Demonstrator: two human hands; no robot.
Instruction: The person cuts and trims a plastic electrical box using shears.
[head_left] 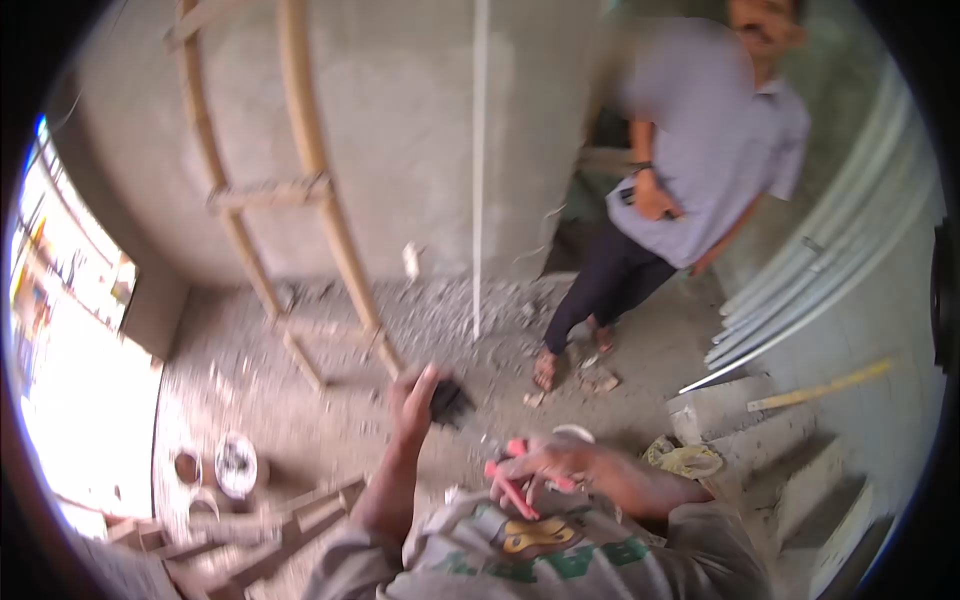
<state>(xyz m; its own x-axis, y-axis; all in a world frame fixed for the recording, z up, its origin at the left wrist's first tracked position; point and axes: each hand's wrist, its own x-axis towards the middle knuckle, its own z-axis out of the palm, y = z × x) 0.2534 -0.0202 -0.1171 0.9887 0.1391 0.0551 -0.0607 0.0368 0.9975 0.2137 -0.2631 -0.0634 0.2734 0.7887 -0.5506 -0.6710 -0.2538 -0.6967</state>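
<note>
My left hand (412, 398) is raised in front of my body, its fingers closed around a small black object (452, 403) whose kind is blurred. Beside it, at chest height, my right hand (560, 462) grips a pinkish-red object (518, 498), with red parts sticking out on both sides of the fingers. It looks like a tool with red handles, but its exact kind cannot be made out. The two hands are apart.
A wooden ladder (335, 225) leans at the wall, near a thin white pole (480, 180). A person (690, 150) stands at the right, near long grey pipes (830, 250). Rubble (430, 305) covers the floor. A white bucket (237, 466) and wooden pieces (270, 545) are at left.
</note>
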